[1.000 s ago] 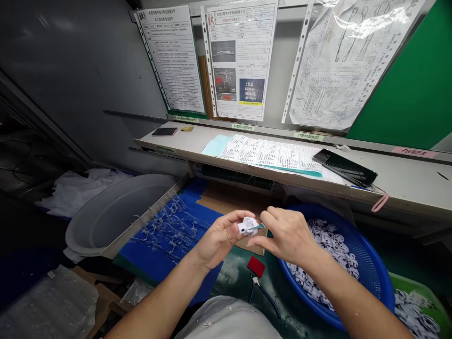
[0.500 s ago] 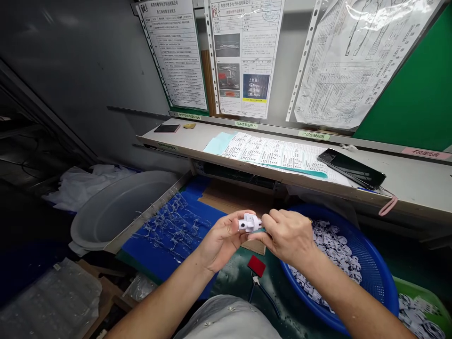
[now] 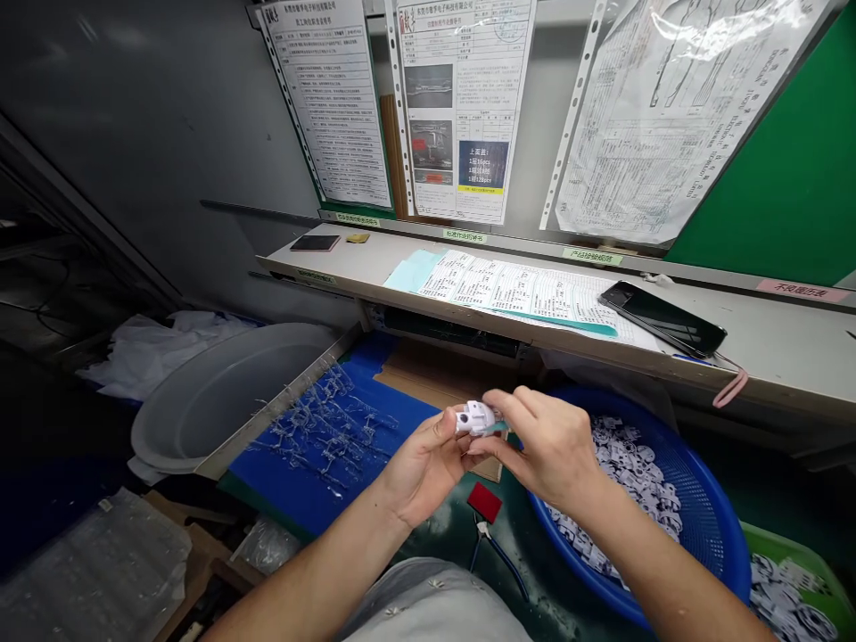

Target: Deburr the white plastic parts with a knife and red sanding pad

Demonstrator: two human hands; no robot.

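Note:
Between the fingers and thumb of my left hand (image 3: 428, 455) is a small white plastic part (image 3: 476, 417), with a round dark hole facing me. My right hand (image 3: 545, 441) grips its right end between thumb and fingers. A teal strip (image 3: 496, 428) shows along the part's lower right side; how it is attached I cannot tell. Below the hands, a red block (image 3: 484, 502) lies on the dark green work surface, touching the head of a pair of pliers (image 3: 498, 553) with dark blue handles.
To the right stands a blue basket (image 3: 709, 526) of similar white parts, beside a green basket (image 3: 829, 588) of more. Clear plastic sprues (image 3: 327, 428) cover a blue sheet on the left, by a grey tub (image 3: 201, 401). A shelf (image 3: 374, 259) ahead bears papers and a phone (image 3: 662, 318).
The white part has turned slightly in my fingers, showing more of its top. My right hand's fingers have lifted and straightened a little around its right end.

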